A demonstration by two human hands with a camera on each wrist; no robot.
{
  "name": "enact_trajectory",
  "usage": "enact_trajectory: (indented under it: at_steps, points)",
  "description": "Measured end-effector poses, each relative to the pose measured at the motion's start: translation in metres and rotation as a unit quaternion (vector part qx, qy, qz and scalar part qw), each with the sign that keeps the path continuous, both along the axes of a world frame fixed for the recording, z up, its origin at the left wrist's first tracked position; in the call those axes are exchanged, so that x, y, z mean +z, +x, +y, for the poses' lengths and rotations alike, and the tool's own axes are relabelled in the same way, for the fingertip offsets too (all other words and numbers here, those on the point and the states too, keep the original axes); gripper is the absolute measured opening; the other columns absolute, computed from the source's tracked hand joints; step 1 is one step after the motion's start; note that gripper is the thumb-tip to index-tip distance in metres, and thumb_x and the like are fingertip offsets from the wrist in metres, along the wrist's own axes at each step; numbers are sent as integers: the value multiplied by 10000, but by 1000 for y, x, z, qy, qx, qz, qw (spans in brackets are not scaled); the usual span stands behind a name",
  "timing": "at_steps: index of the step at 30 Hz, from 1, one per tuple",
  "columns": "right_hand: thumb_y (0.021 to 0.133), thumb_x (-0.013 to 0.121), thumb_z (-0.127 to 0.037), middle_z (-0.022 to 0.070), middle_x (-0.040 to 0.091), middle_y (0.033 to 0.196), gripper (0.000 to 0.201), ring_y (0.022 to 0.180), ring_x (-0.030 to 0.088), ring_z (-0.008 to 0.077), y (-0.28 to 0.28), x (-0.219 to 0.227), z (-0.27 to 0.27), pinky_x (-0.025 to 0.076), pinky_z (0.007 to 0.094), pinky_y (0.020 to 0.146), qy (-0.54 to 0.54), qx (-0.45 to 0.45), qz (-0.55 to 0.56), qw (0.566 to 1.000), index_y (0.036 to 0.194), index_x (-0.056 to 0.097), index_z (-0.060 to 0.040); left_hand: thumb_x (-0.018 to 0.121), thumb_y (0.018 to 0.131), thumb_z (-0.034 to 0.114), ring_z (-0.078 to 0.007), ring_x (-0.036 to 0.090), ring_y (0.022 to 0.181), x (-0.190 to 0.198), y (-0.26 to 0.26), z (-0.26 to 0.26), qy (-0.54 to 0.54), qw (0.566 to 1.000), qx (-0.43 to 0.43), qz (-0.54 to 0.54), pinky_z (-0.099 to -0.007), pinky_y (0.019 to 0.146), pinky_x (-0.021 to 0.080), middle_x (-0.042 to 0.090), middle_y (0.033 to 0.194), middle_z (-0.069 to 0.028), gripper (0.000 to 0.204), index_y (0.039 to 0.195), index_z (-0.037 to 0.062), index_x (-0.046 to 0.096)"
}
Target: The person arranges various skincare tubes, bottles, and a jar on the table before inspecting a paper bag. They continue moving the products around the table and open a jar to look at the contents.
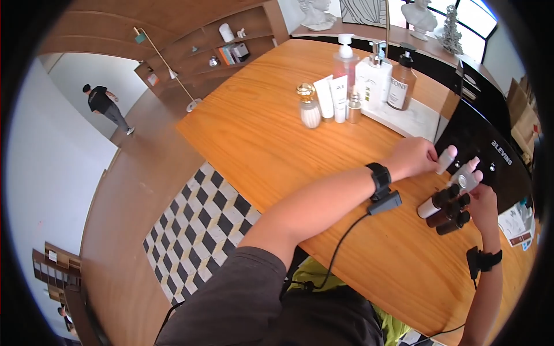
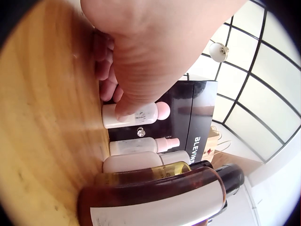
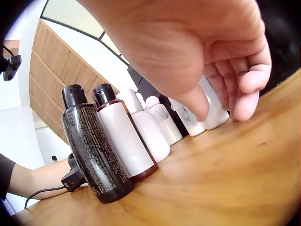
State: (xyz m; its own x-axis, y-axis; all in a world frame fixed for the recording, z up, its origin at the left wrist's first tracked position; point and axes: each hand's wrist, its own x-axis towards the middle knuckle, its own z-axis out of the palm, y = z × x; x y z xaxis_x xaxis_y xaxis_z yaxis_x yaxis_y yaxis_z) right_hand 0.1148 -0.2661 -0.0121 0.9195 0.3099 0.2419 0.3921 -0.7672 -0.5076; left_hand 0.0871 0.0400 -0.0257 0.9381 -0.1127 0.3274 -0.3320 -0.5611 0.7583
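My left hand (image 1: 412, 157) pinches a small white bottle with a round pink cap (image 2: 134, 115) that stands on the wooden table; the thumb lies across its front. Curled around another pale bottle (image 3: 214, 106) is my right hand (image 1: 483, 210), thumb on one side and fingers on the other; its top lies outside the right wrist view. Between the hands stands a white bottle with a pink spray top (image 2: 134, 147). Close by my right hand are several dark-capped bottles, among them a brown one with a white label (image 3: 124, 141) and a black printed one (image 3: 96, 150).
A black box lettered BLEVINS (image 1: 490, 144) stands right behind the small bottles. Farther back, a white tray (image 1: 410, 124) bears pump bottles, with tubes and a gold-topped jar (image 1: 309, 109) beside it. A person (image 1: 104, 108) walks at the far left.
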Motion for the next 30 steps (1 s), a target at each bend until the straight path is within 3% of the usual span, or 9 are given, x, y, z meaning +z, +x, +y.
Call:
enact_trajectory:
  at_steps: [2, 7, 11, 13, 14, 16, 21, 26, 30]
  points:
    - [865, 790, -94, 144, 733, 738, 184, 693, 726, 221, -4, 6, 7, 541, 367, 644, 14, -11, 67, 998, 901, 747, 81, 880, 828, 319, -274, 792, 862, 5, -1, -1, 4, 1000, 0, 8, -378, 794, 607, 818, 915, -112, 290, 942, 58, 829]
    - [812, 776, -36, 128, 752, 789, 165, 765, 733, 198, -9, 11, 21, 553, 351, 726, -33, -5, 13, 999, 924, 750, 83, 891, 815, 328, -274, 790, 864, 7, -2, 1, -3, 1000, -14, 24, -377, 794, 603, 819, 926, -108, 313, 970, 62, 831]
    - [837, 762, -61, 173, 746, 807, 135, 808, 760, 257, -12, 14, 18, 565, 357, 762, -2, 9, 69, 998, 933, 777, 32, 875, 842, 320, -277, 792, 858, 3, 0, 3, -32, 999, -40, -15, -374, 780, 602, 817, 936, -136, 319, 1005, 49, 828]
    - [895, 725, -148, 188, 752, 806, 158, 767, 769, 295, -3, 0, 8, 576, 406, 713, -82, 56, -50, 994, 958, 798, -23, 831, 894, 306, -269, 791, 861, -3, 3, 5, -5, 999, -35, -24, -375, 773, 600, 813, 942, -153, 296, 1028, 43, 822]
    - [902, 722, -162, 189, 756, 807, 169, 773, 766, 344, -16, 19, 18, 577, 449, 706, -90, 16, 17, 996, 955, 792, -18, 794, 936, 307, -252, 787, 864, 0, 3, 3, 10, 999, -52, -5, -375, 773, 599, 812, 958, -152, 290, 1058, 44, 819]
    - [939, 778, -290, 236, 754, 865, 280, 828, 756, 401, -15, 15, 15, 578, 469, 720, -103, 14, 0, 995, 970, 796, -12, 801, 945, 353, -218, 778, 863, -4, 10, 0, 39, 997, -59, -12, -361, 775, 595, 818, 974, -121, 327, 1084, 57, 822]
    - [912, 807, -393, 227, 781, 917, 374, 924, 772, 397, -19, 23, 20, 619, 469, 842, -97, -11, 25, 995, 977, 820, -24, 856, 935, 285, -163, 778, 915, -4, 16, -8, 4, 998, -59, 33, -299, 826, 592, 828, 998, -105, 349, 1139, 5, 807]
    - [915, 809, -491, 195, 789, 905, 473, 945, 780, 375, -21, 32, 28, 625, 456, 838, -120, -33, 76, 989, 974, 816, -22, 859, 901, 354, -227, 794, 924, 0, 11, -6, -9, 997, -57, 48, -331, 820, 599, 829, 1006, -119, 373, 1098, 39, 825]
    - [889, 810, -581, 188, 793, 900, 587, 932, 790, 359, -29, 47, 38, 631, 446, 826, -201, -71, 62, 975, 935, 801, 5, 863, 930, 253, -168, 767, 929, 3, 8, -6, 5, 997, -51, 52, -309, 839, 590, 820, 1010, -111, 345, 1136, -15, 796]
